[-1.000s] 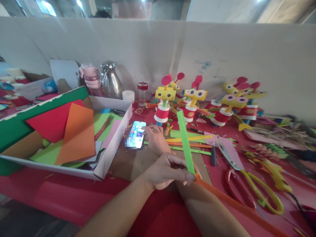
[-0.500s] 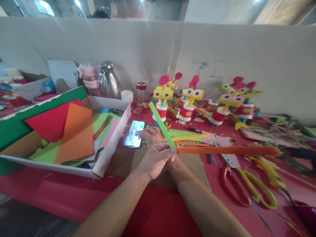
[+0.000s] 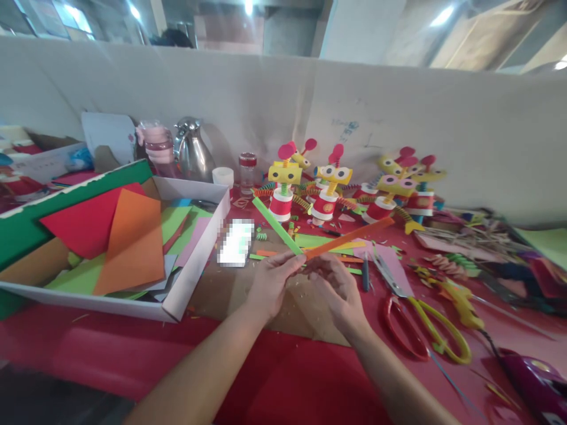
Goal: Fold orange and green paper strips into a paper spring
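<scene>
My left hand [image 3: 275, 282] pinches the joined ends of a green paper strip [image 3: 277, 225] and an orange paper strip [image 3: 354, 237], which spread apart in a V above the table. Close by on the right, my right hand [image 3: 339, 286] has half-bent fingers with gaps between them, near the base of the orange strip; whether they touch it is unclear. Beneath both hands lies a brown board [image 3: 301, 313]. A phone [image 3: 236, 242] with a blurred screen rests left of my left hand.
An open box [image 3: 195, 260] of coloured paper is on the left. Several paper-cup robot figures [image 3: 326, 203] stand behind the hands. To the right are large scissors [image 3: 390, 277], a yellow glue gun [image 3: 463, 304] and loose scraps. A steel jug [image 3: 197, 154] and glass jar [image 3: 247, 177] stand farther back.
My right hand has left the phone and come over beside the strips. The orange strip has swung from level to slanting up and away. The phone's screen now appears wholly blurred out.
</scene>
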A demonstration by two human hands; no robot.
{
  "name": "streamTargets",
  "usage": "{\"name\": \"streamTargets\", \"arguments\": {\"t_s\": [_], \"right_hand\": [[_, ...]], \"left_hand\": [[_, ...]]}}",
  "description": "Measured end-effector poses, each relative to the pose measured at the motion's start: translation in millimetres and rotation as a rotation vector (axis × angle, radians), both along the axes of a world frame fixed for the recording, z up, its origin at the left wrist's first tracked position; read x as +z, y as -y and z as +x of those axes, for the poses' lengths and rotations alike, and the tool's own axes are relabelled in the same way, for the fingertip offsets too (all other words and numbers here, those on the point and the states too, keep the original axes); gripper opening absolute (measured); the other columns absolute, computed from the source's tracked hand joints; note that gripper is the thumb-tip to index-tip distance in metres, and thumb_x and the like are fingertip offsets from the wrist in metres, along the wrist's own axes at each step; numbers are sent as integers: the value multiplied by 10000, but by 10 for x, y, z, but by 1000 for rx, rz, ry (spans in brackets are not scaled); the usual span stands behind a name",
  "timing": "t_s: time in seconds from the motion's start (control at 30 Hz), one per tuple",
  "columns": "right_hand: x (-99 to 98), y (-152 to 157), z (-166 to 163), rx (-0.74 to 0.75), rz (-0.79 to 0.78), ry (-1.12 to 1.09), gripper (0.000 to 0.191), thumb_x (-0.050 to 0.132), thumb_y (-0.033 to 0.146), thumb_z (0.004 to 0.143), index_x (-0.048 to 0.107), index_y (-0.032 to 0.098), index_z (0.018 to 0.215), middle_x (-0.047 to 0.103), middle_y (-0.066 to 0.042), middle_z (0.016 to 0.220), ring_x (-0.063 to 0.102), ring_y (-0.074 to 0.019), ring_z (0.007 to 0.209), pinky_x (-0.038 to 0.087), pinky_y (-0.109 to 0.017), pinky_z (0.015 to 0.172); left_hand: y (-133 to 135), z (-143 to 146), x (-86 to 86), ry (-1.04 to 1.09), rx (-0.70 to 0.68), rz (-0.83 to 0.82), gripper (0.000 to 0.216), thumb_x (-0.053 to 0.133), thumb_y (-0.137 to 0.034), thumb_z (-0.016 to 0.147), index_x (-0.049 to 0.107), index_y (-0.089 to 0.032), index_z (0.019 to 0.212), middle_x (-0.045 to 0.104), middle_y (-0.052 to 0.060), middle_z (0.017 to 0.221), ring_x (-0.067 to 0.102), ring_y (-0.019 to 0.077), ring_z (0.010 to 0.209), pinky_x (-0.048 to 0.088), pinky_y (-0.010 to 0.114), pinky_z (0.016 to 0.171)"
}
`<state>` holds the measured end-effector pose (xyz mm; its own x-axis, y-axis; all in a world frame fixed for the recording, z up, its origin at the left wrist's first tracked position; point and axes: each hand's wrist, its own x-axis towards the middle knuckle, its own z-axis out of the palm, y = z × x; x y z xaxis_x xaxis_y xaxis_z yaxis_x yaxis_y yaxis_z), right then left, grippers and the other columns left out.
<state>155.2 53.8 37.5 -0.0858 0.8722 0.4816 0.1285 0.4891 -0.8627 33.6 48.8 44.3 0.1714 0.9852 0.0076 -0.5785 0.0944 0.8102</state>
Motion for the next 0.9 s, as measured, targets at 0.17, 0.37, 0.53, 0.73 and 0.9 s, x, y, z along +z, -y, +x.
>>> {"name": "streamTargets", "arguments": {"t_s": [0.17, 0.37, 0.53, 0.73, 0.9], "right_hand": [[-97, 181, 131, -20, -105, -184, 186, 613, 297, 870, 660, 254, 1045, 683, -31, 949, 622, -156, 788, 519, -302, 719], [-100, 135, 202, -30, -131, -149, 87, 624, 265, 858, 699, 224, 873, 644, 6, 750, 597, -134, 681, 509, -268, 654], [-70, 169, 200, -54, -104, -111, 105, 609, 266, 864, 686, 212, 819, 632, 4, 710, 591, -140, 668, 499, -270, 648], [-57, 253, 157, -91, -78, -111, 95, 606, 268, 870, 689, 226, 889, 629, 1, 723, 583, -141, 635, 498, -281, 629], [-40, 278, 116, -52, -110, -153, 134, 607, 290, 865, 693, 232, 949, 651, -13, 782, 594, -152, 674, 509, -291, 650]], "left_hand": [[28, 74, -62, -71, -43, 101, 121, 703, -290, 759, 730, -215, 669, 620, 14, 782, 517, 152, 763, 394, 300, 749], [8, 81, -112, -33, -114, 25, 94, 746, -264, 717, 743, -170, 718, 629, 22, 721, 535, 146, 731, 398, 328, 781], [-5, 84, -118, -20, -105, -7, 116, 795, -231, 651, 742, -170, 735, 644, 16, 683, 556, 144, 697, 413, 340, 784], [18, 89, -73, -38, -114, 18, 117, 796, -240, 646, 755, -172, 733, 660, 27, 665, 560, 145, 676, 430, 320, 726], [9, 78, -107, -37, -58, 12, 116, 805, -244, 626, 759, -188, 717, 644, 10, 636, 556, 134, 618, 436, 308, 688]]}}
